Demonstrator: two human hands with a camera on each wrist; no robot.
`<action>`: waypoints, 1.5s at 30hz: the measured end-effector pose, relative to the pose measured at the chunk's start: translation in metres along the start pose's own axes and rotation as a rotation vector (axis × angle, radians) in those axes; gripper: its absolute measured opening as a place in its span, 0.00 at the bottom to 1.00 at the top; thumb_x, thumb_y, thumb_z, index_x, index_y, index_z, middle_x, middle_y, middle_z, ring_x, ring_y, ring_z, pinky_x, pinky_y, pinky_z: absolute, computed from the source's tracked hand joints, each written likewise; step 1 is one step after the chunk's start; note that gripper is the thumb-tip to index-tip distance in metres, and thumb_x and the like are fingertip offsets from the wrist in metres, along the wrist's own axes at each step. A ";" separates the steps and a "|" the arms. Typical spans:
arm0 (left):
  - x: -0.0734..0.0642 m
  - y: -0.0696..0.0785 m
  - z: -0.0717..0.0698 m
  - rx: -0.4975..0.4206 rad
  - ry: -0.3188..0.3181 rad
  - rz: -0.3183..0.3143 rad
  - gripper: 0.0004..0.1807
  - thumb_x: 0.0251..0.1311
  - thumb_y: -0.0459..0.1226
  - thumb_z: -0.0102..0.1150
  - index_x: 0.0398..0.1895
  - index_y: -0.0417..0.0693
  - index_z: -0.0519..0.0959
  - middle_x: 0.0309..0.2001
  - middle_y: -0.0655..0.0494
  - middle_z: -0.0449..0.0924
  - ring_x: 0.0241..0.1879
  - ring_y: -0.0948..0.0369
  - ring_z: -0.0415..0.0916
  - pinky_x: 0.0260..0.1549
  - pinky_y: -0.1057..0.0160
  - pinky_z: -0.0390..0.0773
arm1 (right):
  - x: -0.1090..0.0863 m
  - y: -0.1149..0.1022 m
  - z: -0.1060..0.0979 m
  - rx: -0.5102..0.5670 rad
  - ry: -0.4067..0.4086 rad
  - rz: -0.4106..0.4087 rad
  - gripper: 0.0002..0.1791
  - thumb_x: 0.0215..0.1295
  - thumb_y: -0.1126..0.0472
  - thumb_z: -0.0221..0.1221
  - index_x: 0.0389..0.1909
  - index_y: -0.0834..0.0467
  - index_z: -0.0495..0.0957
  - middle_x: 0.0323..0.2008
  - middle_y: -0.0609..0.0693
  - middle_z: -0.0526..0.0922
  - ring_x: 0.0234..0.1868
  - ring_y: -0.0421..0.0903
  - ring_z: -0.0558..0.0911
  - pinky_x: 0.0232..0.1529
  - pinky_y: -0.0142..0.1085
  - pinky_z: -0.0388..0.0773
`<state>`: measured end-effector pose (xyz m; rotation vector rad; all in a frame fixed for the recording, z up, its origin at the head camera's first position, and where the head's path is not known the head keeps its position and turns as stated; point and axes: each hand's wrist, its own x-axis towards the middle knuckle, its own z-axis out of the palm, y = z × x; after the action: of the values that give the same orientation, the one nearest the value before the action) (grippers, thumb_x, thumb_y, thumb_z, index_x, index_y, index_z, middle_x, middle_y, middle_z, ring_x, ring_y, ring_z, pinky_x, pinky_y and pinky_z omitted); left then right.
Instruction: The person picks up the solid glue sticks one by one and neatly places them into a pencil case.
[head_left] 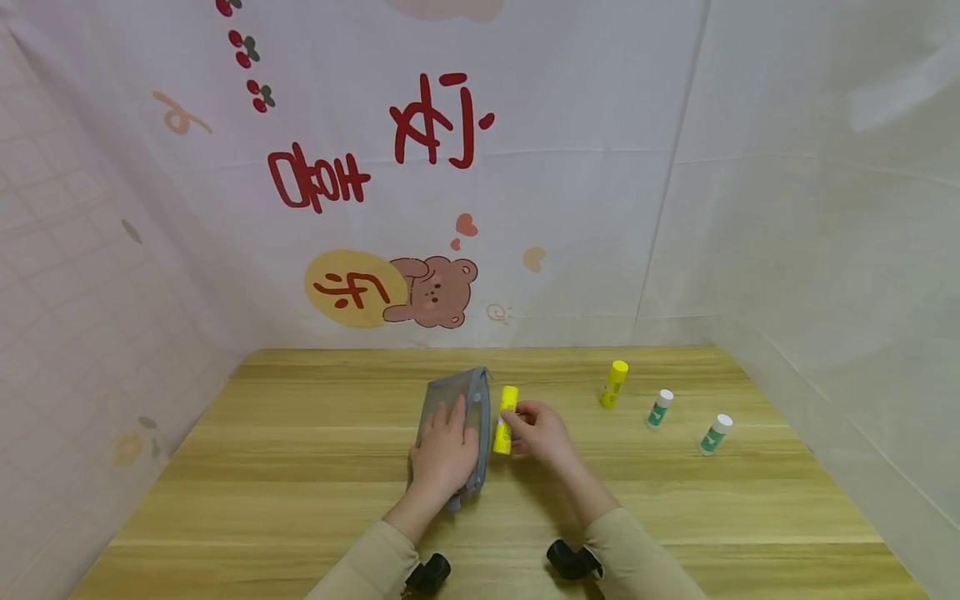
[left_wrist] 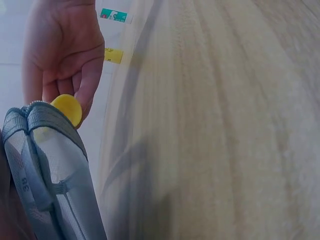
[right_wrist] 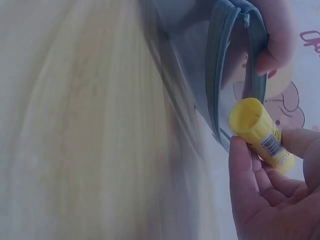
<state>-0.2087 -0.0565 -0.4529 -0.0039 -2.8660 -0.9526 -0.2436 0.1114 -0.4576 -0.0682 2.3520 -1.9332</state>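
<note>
My left hand (head_left: 444, 450) holds a grey mesh zipper pouch (head_left: 480, 404), fingers spread over its upper side and thumb at the rim. In the right wrist view, the pouch's zippered mouth (right_wrist: 215, 65) gapes toward the right hand. Between the thumb and fingers of my right hand (head_left: 542, 433), a yellow glue stick (head_left: 507, 417) is pinched just beside that mouth. Its round yellow end (left_wrist: 67, 110) shows at the pouch's edge in the left wrist view, and its barcode label faces the right wrist camera.
Another yellow glue stick (head_left: 614, 384) stands on the wooden table (head_left: 315, 442) to the right. Near it are two white glue sticks with green labels, one closer (head_left: 660, 409) and one farther right (head_left: 716, 435). A printed white curtain (head_left: 585, 167) hangs around the table.
</note>
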 end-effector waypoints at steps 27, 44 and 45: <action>-0.001 0.002 -0.006 -0.061 -0.001 -0.052 0.31 0.69 0.44 0.40 0.75 0.49 0.63 0.72 0.37 0.60 0.70 0.37 0.57 0.52 0.22 0.59 | 0.017 -0.007 0.023 -0.364 -0.078 -0.034 0.14 0.65 0.57 0.64 0.35 0.67 0.78 0.24 0.51 0.81 0.16 0.41 0.80 0.21 0.39 0.81; -0.001 0.000 -0.008 -0.077 0.015 -0.004 0.30 0.68 0.40 0.40 0.74 0.47 0.64 0.71 0.35 0.62 0.68 0.37 0.59 0.48 0.23 0.64 | 0.018 -0.002 0.023 -0.342 -0.098 -0.010 0.20 0.65 0.59 0.64 0.45 0.73 0.75 0.32 0.59 0.85 0.23 0.48 0.85 0.24 0.39 0.83; -0.002 0.000 -0.008 -0.079 0.015 -0.002 0.30 0.69 0.40 0.40 0.74 0.47 0.64 0.71 0.35 0.62 0.69 0.36 0.59 0.48 0.23 0.64 | 0.018 -0.002 0.023 -0.332 -0.099 -0.012 0.21 0.65 0.59 0.64 0.47 0.74 0.75 0.34 0.60 0.85 0.24 0.49 0.86 0.24 0.39 0.83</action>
<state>-0.2060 -0.0611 -0.4468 -0.0014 -2.8134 -1.0603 -0.2590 0.0870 -0.4609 -0.1972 2.5817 -1.4858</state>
